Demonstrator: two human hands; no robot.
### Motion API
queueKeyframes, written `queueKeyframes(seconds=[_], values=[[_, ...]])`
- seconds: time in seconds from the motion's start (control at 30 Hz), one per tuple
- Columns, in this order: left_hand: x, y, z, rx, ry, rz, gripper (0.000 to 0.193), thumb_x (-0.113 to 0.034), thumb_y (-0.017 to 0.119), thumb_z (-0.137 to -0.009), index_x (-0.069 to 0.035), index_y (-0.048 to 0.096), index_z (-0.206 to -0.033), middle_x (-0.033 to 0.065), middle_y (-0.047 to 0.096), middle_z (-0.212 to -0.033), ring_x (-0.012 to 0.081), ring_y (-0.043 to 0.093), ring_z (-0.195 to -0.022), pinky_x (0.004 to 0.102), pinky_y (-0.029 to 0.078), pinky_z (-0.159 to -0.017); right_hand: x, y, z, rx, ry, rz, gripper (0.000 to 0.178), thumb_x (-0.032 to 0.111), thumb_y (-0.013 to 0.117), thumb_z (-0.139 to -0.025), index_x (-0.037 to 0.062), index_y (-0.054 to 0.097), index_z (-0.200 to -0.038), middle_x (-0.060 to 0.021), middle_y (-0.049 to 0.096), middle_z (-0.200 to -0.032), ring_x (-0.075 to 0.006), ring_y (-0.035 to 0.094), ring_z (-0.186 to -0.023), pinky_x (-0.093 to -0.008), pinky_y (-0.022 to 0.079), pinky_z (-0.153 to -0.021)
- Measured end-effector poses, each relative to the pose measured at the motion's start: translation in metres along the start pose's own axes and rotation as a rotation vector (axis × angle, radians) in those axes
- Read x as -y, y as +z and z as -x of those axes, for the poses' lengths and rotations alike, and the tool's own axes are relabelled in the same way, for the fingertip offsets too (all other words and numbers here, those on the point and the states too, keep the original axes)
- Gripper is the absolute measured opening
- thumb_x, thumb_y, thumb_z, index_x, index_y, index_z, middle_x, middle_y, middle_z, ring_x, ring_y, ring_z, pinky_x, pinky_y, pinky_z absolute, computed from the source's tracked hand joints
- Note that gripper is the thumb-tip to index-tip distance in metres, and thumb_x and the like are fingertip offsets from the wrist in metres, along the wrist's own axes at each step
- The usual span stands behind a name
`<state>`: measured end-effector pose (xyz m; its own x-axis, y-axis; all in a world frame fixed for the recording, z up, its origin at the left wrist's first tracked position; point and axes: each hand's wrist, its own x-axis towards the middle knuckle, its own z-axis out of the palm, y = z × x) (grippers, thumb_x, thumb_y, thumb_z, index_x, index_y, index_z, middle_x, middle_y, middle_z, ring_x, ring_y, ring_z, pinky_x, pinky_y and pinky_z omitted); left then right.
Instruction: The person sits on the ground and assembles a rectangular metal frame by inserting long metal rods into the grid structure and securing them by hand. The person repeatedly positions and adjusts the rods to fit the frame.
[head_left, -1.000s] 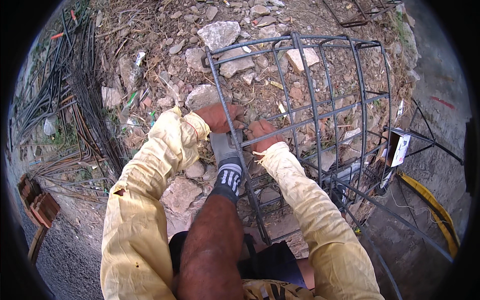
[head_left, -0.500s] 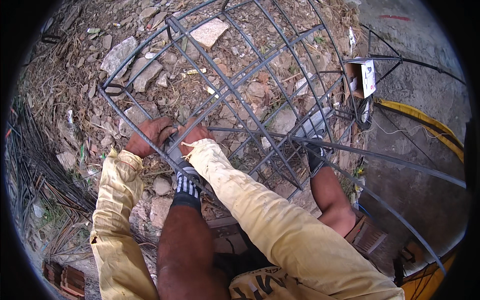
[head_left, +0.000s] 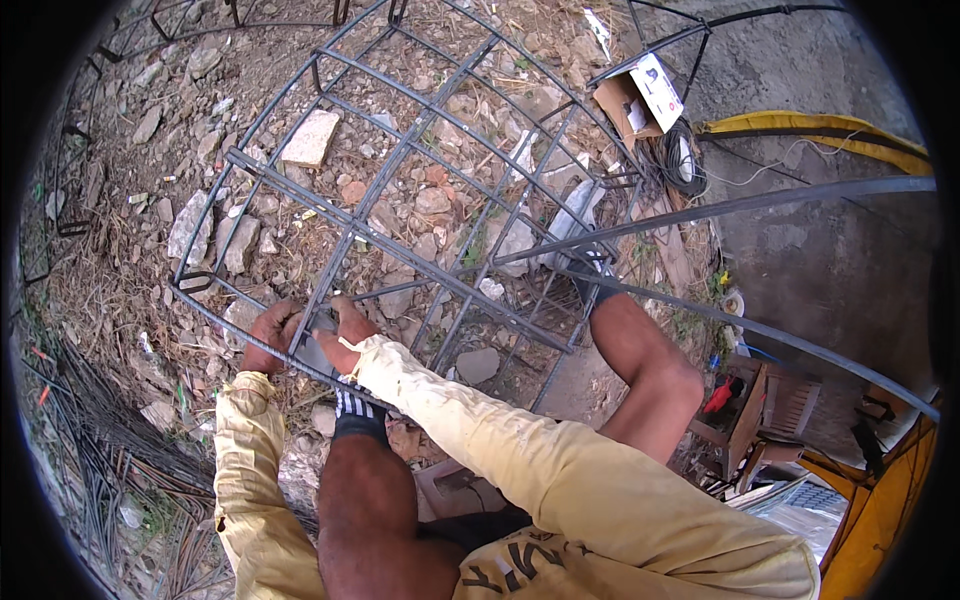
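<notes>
A frame of dark steel rebar, made of crossing rods with bent stirrups, stretches out before me over the rubble. At its near left corner my left hand curls its fingers round the outer rod. Close beside it my right hand is closed at the end of the paired bars where they meet that rod. Whatever its fingers pinch is too small or hidden to make out. Under the corner, between both hands, my left foot in a grey shoe shows. My right foot stands among the rods farther right.
Stones and dry debris cover the ground below the frame. A heap of thin rods lies at the left. To the right are an opened cardboard box, a yellow strip and two long flat bars crossing toward the edge.
The view has shifted, so the frame and box sit farther left and more ground shows at the far left. Both hands stay at the same corner; my right hand's thumb is now raised.
</notes>
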<state>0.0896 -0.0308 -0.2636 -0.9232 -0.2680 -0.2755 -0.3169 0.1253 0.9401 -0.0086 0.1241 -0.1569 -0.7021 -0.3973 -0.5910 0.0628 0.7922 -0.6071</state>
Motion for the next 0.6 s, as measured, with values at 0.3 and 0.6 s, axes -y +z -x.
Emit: queueKeyframes(seconds=[0.3, 0.6], values=[[-0.018, 0.001, 0.005, -0.033, -0.243, 0.252, 0.014, -0.022, 0.071, -0.089, -0.009, 0.068, -0.092, -0.0070, 0.051, -0.073, 0.0063, 0.043, -0.066, 0.0237, 0.035, -0.057, 0.018, -0.260, 0.125, -0.527, -0.362, -0.527, 0.038, 0.021, 0.071, -0.088, 0.0007, 0.055, -0.116, -0.0017, 0.058, -0.096, -0.0068, 0.054, -0.086, -0.0225, 0.045, -0.074], [-0.034, 0.000, 0.003, 0.005, -0.249, 0.135, 0.014, -0.018, 0.074, -0.086, -0.007, 0.066, -0.087, -0.0067, 0.050, -0.069, 0.0060, 0.044, -0.062, 0.0224, 0.037, -0.054, 0.083, -0.327, 0.082, -0.299, -0.697, -0.884, 0.055, 0.060, 0.048, -0.094, 0.0149, 0.035, -0.066, 0.0020, 0.032, -0.060, -0.0122, 0.034, -0.055, -0.0313, 0.036, -0.059]])
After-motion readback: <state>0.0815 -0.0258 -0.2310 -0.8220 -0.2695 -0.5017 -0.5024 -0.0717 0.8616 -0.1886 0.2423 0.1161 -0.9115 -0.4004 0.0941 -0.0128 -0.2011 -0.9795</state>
